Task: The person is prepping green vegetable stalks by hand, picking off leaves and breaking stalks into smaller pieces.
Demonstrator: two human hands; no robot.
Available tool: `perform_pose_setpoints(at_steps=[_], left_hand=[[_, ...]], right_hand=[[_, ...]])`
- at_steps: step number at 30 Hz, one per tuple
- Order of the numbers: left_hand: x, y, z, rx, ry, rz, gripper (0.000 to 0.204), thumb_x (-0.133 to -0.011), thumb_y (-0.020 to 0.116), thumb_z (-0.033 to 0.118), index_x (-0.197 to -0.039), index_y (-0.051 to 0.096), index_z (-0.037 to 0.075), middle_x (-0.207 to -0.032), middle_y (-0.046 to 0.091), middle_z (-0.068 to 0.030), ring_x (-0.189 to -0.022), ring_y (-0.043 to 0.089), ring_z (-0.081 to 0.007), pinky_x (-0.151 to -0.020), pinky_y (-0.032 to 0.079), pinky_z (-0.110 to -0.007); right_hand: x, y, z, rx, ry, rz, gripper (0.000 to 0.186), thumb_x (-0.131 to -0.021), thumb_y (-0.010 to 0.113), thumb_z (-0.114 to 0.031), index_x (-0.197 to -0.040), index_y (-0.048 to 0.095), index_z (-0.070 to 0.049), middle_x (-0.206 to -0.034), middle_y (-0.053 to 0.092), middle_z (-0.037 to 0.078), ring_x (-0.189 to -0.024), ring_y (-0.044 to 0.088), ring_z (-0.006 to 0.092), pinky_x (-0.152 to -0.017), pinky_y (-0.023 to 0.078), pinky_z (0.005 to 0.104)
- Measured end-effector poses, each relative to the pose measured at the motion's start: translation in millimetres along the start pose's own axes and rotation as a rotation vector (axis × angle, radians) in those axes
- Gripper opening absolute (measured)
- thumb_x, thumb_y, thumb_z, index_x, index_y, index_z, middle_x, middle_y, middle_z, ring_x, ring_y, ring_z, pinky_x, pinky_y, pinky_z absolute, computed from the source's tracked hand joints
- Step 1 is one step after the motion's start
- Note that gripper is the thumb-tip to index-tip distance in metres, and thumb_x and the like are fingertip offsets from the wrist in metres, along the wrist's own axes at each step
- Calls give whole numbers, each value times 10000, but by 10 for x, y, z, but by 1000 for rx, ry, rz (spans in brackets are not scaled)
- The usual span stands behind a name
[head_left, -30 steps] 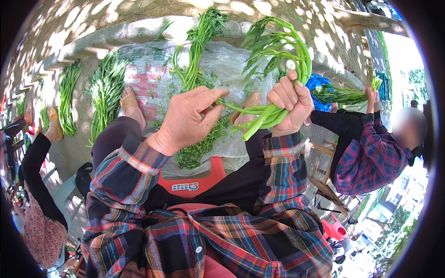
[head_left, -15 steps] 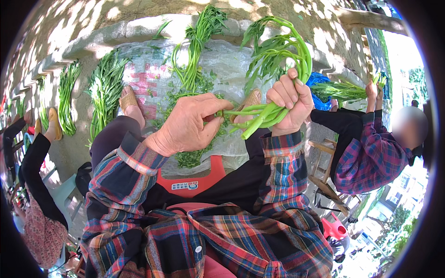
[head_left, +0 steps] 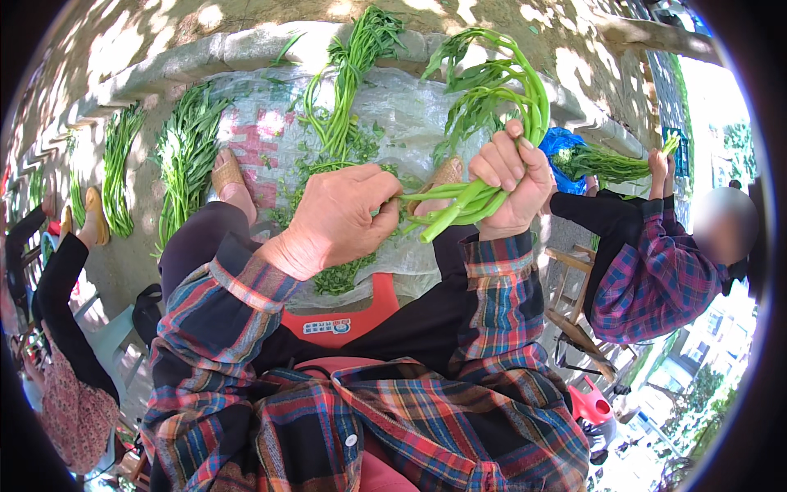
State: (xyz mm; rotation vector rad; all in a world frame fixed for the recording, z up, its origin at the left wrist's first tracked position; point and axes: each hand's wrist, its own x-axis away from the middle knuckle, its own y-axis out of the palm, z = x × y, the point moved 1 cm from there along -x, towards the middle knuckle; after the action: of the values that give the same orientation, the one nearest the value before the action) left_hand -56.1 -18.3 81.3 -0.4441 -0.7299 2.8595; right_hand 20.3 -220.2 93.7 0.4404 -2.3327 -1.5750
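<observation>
My right hand (head_left: pixel 515 184) is closed around a bunch of water spinach (head_left: pixel 537 102). Its leafy tops arch up and over to the left, and the thick pale-green stem ends point left and down. With thumb and forefinger, my left hand (head_left: pixel 340 215) pinches the tip of one thin stem of that bunch; its other fingers are curled in. Below and beyond my hands, loose trimmed leaves (head_left: pixel 344 275) are scattered on a clear plastic sheet (head_left: pixel 393 107). Another water spinach bundle (head_left: pixel 352 66) lies at the sheet's far side, partly over the stone curb.
A red plastic stool (head_left: pixel 361 312) stands between my legs. To the left lie more bundles of greens (head_left: pixel 188 156) on the ground. On the right a seated person (head_left: pixel 656 287) holds greens (head_left: pixel 611 162) near a blue bag (head_left: pixel 561 148). Another person (head_left: pixel 78 394) sits at far left.
My left thumb and forefinger have closed together on the stem tip. The bunch in my right hand has shifted slightly. The person on the right has moved their greens a little.
</observation>
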Motion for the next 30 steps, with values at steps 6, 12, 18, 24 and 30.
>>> perform_pose_setpoints(at_steps=[6, 12, 18, 24, 30], left_hand=[[-19, -33, 17, 175, -134, 156, 52, -732, 567, 16, -767, 582, 52, -691, 548, -64, -566, 516, -193, -509, 421, -304], [54, -85, -183, 682, -535, 275, 26, -749, 587, -4, -736, 594, 18, -645, 514, 42, -586, 409, -15, -506, 335, -194], [108, 121, -194, 341, -363, 14, 52, -737, 659, 40, -779, 629, 45, -665, 592, -37, -549, 518, -115, -523, 409, -260], [73, 123, -243, -106, -100, -105, 159, -726, 676, 78, -877, 644, 41, -836, 627, -106, -805, 593, -281, -730, 480, -358], [50, 99, -153, 58, -109, 78, 225, -737, 642, 76, -961, 638, 67, -801, 614, -81, -747, 605, -245, -654, 482, -328]], right_hand=[[-5, 5, 69, 64, -41, 68, 103, -861, 471, -82, -938, 515, -30, -543, 344, -44, -444, 326, 70, -481, 319, 247], [7, -68, -116, -61, -134, 65, 98, -844, 464, -55, -917, 501, 0, -547, 358, -33, -436, 340, 75, -483, 335, 237], [-2, -37, -76, -68, -100, 30, 98, -841, 474, -46, -925, 489, 3, -547, 357, -27, -454, 346, 78, -504, 338, 239], [4, -112, -74, -58, -91, 140, 62, -845, 489, -65, -888, 516, -29, -550, 349, -38, -460, 342, 75, -512, 336, 248], [-2, -138, -27, -10, -81, 226, 81, -856, 476, -54, -896, 525, -4, -557, 359, -25, -471, 361, 88, -529, 339, 257]])
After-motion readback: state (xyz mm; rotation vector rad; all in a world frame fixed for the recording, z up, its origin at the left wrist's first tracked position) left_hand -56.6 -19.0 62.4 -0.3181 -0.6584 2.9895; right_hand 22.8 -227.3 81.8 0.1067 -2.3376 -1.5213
